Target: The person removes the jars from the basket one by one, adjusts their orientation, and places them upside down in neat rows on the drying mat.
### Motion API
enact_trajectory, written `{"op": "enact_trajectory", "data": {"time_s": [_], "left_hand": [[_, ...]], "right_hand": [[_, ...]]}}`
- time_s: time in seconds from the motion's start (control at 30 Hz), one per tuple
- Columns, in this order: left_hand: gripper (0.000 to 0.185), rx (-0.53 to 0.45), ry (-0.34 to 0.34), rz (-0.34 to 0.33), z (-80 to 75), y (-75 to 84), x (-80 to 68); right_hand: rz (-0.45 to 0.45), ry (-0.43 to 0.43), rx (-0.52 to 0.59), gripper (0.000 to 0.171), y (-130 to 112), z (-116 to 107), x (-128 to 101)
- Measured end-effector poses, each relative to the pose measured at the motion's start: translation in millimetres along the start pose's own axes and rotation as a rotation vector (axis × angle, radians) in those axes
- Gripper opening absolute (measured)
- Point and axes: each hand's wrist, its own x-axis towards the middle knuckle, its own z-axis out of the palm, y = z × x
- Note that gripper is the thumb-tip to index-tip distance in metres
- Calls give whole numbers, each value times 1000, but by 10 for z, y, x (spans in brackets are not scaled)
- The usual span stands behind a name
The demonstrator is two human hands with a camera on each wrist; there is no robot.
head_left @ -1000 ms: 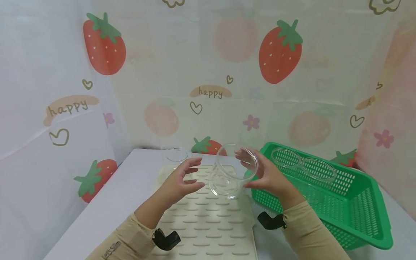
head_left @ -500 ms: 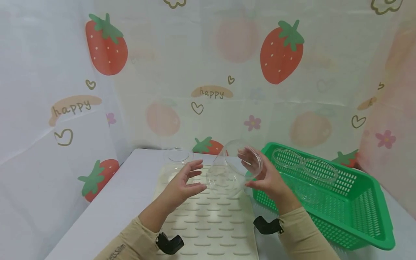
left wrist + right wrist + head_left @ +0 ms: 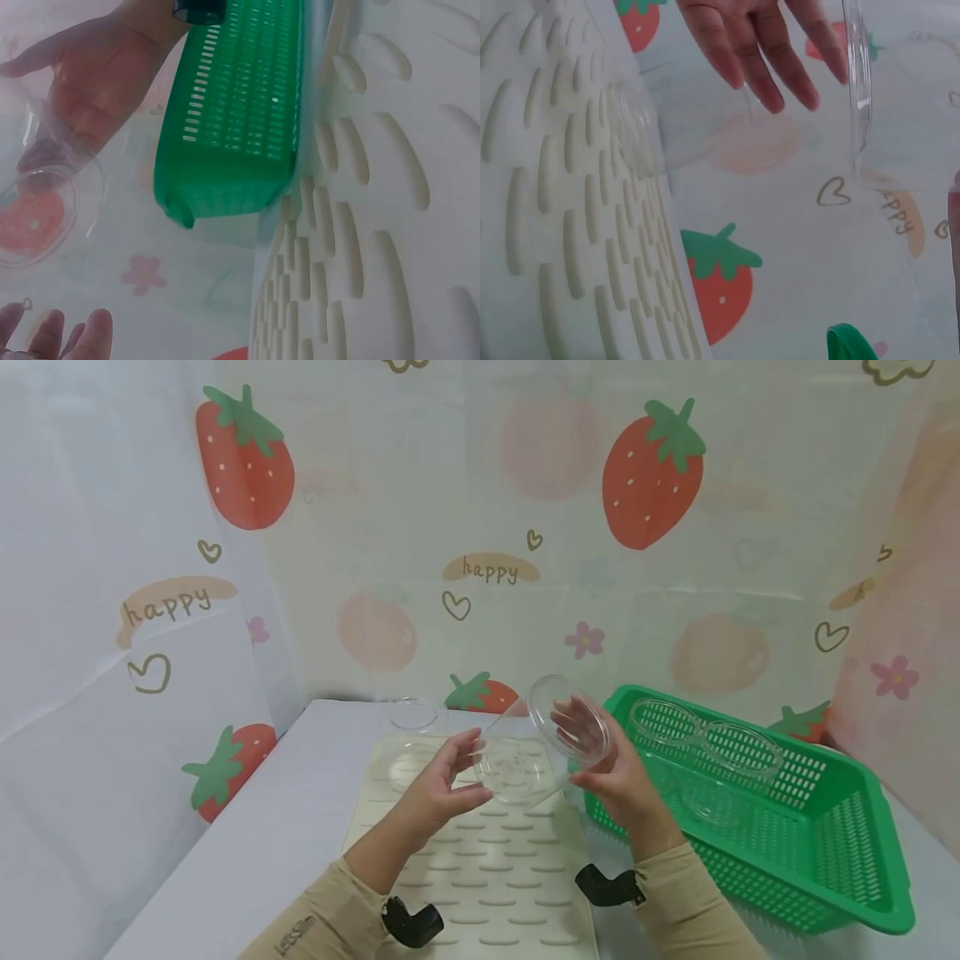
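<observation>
A clear glass cup (image 3: 528, 752) is held tilted on its side above the cream drying mat (image 3: 487, 868). My right hand (image 3: 581, 752) grips it at the rim, fingers inside the mouth and thumb underneath. My left hand (image 3: 474, 768) is spread at the cup's base, its fingertips at or just short of the glass. The left wrist view shows the cup (image 3: 45, 214) in front of the right hand (image 3: 97, 75), with my left fingertips (image 3: 67, 337) at the bottom edge. The right wrist view has the cup's rim (image 3: 859, 75) close up and the left hand (image 3: 765, 45) beyond it.
A green plastic basket (image 3: 810, 852) stands right of the mat and holds clear glass dishes (image 3: 738, 747). Another clear glass (image 3: 412, 714) stands at the mat's far left corner. Strawberry-print sheets wall in the table on three sides.
The cup has tipped further onto its side in the right hand. My left hand has moved right and up to the cup's base.
</observation>
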Motion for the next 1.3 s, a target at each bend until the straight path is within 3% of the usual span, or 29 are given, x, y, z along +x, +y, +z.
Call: {"op": "enact_trajectory", "data": {"time_s": [0.57, 1.03, 1.3], "left_hand": [[97, -112, -92, 56, 79, -53, 26], [99, -197, -74, 159, 47, -30, 25], [94, -305, -67, 186, 46, 13, 14]], "right_hand": [[-16, 41, 34, 80, 105, 81, -11], [-21, 21, 188, 75, 154, 130, 1], [16, 27, 176, 71, 198, 119, -19]]}}
